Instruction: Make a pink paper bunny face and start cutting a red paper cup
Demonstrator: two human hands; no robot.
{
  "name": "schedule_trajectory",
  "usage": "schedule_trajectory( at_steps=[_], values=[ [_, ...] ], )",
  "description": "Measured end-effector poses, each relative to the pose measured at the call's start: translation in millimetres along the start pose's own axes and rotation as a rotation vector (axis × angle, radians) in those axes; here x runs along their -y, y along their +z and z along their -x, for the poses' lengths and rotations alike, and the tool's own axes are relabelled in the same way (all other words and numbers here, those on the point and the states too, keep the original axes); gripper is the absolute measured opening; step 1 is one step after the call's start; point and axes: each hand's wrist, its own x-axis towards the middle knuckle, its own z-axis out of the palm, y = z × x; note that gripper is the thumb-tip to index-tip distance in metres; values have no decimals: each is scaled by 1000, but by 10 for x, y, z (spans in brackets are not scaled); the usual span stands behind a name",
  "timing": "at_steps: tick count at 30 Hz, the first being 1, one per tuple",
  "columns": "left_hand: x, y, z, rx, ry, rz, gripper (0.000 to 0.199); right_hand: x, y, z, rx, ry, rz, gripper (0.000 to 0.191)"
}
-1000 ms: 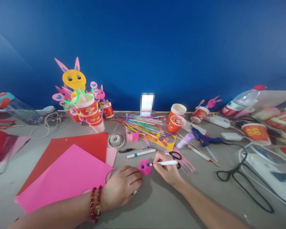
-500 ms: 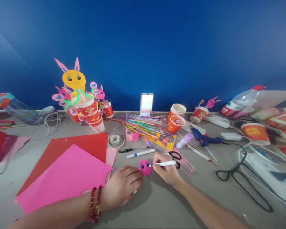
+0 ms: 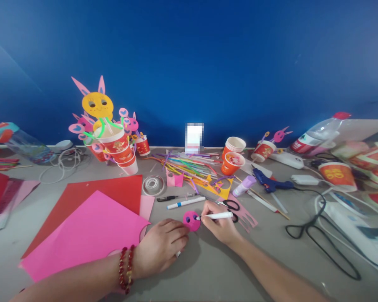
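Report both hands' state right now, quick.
Left hand: palm down, fingers at the edge of the round magenta paper face; whether it grips anything cannot be told.
Right hand: closed, holding the slim white plastic marker.

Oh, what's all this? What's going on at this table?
Someone's left hand rests at the edge of a small pink disc with two dark eyes. The right hand holds a white marker, its tip at one eye; whether it touches is hard to tell. A blue-banded marker and scissors lie nearby.
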Motion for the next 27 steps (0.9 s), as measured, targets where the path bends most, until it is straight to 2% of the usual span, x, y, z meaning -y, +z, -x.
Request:
schedule_trajectory(
  at_steps=[27],
  values=[
    [-7, -7, 5, -7, -5, 19, 24, -50, 5, 13, -12, 51, -22, 18]
  ],
)
